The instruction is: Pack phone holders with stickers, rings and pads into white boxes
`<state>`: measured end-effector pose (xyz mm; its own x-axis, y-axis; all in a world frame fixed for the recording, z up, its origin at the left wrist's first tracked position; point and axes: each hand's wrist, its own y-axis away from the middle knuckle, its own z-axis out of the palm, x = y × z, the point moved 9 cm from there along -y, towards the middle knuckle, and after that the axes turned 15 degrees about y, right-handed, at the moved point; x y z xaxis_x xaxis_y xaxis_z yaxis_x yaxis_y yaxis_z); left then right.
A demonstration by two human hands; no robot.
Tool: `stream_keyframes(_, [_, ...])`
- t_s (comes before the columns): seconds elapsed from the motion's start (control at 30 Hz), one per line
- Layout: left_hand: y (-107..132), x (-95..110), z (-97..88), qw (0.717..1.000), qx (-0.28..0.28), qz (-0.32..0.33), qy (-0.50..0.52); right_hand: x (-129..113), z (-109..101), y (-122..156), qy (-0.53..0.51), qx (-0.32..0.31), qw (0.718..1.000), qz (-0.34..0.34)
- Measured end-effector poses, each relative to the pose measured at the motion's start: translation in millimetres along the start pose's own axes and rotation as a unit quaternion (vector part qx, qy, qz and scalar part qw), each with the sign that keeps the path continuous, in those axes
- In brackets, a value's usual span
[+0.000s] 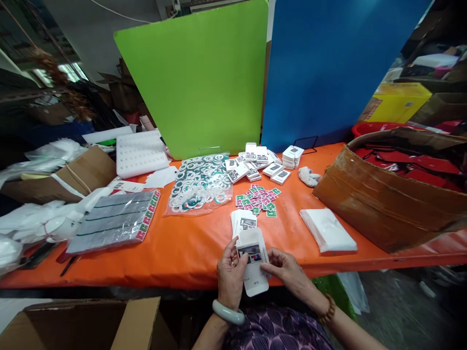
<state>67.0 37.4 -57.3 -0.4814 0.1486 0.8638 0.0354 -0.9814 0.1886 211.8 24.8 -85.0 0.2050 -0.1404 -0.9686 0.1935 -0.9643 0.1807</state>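
My left hand [230, 277] and my right hand [286, 270] both grip a small white packet [252, 265] with a printed card in it, held just off the near edge of the orange table [189, 248]. The left hand holds its left side, the right hand pinches its right edge. Just beyond the packet lies a small stack of white printed cards [243, 221]. Farther back are a scatter of green and pink stickers [258, 199], a pile of small white boxes [260, 163] and a clear bag of green-and-white rings [199, 184].
A stack of clear bags [327, 229] lies to the right, beside a large brown cardboard bin [386, 199]. A wrapped grey pack [115, 219] and a white foam tray [140, 154] sit at the left. Green [197, 73] and blue [328, 63] boards stand behind. A cardboard box [80, 323] is at lower left.
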Motion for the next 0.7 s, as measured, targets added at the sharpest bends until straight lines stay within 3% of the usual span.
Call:
stream_keyframes(0.1, [6.1,-2.0,-0.2,0.999,-0.027,0.001,-0.022,-4.4,-11.9,11.5,0.051,0.063,0.995,-0.051])
stream_keyframes(0.2, [13.8,-11.7,1.6,0.996,-0.069,-0.031,-0.047,-5.1,-11.0,22.6,0.077,0.072,0.992,-0.074])
stream_keyframes(0.4, [25.8,-41.8,-9.9,0.983,-0.108,-0.111,-0.102,24.8,-1.2,41.6,0.125,0.021,0.992,-0.016])
stream_keyframes(0.53, [29.6,-61.2,-17.0,0.97,-0.117,-0.155,-0.144,23.7,6.6,52.8,0.096,-0.041,0.994,-0.024])
stream_keyframes(0.6, [29.0,-61.2,-15.6,0.966,-0.124,-0.146,-0.175,19.5,8.9,54.5,0.103,-0.052,0.993,-0.025])
stream_keyframes(0.7, [24.7,-50.2,-8.7,0.957,-0.132,-0.1,-0.239,18.2,3.9,48.6,0.144,0.005,0.989,-0.013])
